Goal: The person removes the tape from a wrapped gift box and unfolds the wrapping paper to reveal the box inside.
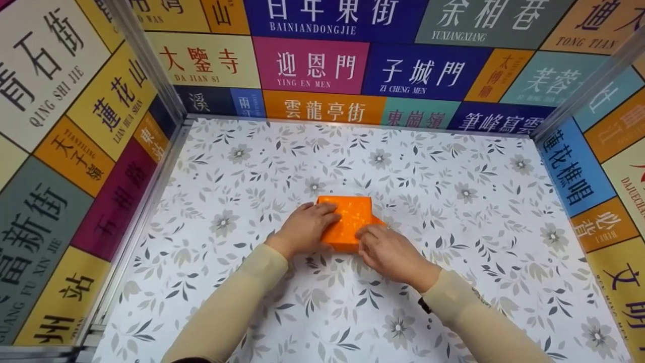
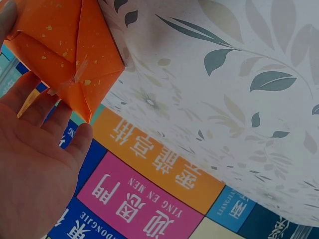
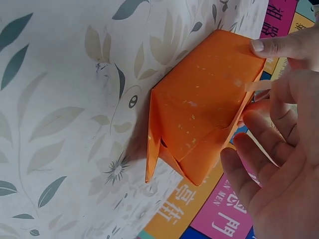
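Note:
A box wrapped in gold-flecked orange paper (image 1: 351, 220) sits on the table between both hands. My left hand (image 1: 306, 226) grips its left side, fingers over the top and thumb at the near face. At the right side, my right hand (image 1: 392, 249) has its fingers bent in by the paper. In the right wrist view, a strip of clear tape (image 3: 257, 85) runs from the box's edge to that hand's thumb and index finger, which seem to pinch it. A pointed paper flap (image 1: 378, 221) sticks out on the right. Folded paper with a clear tape piece (image 2: 79, 71) shows in the left wrist view.
The table (image 1: 201, 282) has a white cover with grey leaves and flowers. Panels with coloured street-name signs (image 1: 310, 65) stand at the back, left and right, edged by metal rails (image 1: 146, 212).

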A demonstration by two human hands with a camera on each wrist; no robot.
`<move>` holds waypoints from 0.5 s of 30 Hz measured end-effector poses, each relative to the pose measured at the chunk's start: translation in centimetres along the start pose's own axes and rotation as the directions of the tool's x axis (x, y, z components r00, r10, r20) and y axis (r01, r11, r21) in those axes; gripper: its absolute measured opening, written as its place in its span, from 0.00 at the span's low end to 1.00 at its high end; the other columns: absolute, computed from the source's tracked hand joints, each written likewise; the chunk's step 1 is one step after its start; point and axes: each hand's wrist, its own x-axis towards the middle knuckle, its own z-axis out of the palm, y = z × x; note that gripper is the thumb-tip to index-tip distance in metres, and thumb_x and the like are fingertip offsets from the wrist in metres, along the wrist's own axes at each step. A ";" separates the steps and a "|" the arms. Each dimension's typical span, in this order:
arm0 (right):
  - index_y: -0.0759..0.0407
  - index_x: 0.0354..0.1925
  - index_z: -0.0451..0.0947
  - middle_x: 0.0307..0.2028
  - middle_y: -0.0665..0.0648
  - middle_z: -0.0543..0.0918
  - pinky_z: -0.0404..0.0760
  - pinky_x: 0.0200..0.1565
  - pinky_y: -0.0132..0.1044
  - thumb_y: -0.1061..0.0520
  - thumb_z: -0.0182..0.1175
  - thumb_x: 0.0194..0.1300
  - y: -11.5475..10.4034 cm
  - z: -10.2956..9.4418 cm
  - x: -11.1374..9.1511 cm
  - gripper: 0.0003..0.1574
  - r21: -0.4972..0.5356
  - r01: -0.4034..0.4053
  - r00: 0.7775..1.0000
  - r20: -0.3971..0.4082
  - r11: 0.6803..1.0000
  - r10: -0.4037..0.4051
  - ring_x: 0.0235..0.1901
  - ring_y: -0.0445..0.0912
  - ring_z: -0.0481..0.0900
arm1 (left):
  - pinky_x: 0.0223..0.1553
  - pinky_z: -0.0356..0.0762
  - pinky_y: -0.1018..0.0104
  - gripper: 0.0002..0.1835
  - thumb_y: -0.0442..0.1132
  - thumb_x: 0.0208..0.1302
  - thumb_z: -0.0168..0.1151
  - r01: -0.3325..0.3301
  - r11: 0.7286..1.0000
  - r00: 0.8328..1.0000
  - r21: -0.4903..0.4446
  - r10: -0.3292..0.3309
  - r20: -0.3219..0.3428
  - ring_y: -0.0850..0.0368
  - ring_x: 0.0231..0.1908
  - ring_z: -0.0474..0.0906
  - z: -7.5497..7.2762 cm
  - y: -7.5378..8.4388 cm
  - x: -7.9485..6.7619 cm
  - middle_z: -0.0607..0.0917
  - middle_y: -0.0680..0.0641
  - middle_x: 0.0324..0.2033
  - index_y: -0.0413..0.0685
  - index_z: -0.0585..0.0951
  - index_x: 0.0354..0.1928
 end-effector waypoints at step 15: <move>0.53 0.50 0.79 0.50 0.52 0.81 0.80 0.48 0.46 0.55 0.65 0.65 1.4 -1.3 -0.1 0.15 0.000 -0.134 0.987 -0.090 0.991 0.134 0.48 0.49 0.79 | 0.70 0.54 0.50 0.43 0.60 0.53 0.73 -0.011 1.000 1.000 0.012 0.011 -0.010 0.51 0.69 0.62 0.0 0.0 0.0 0.68 0.48 0.71 0.52 0.72 0.70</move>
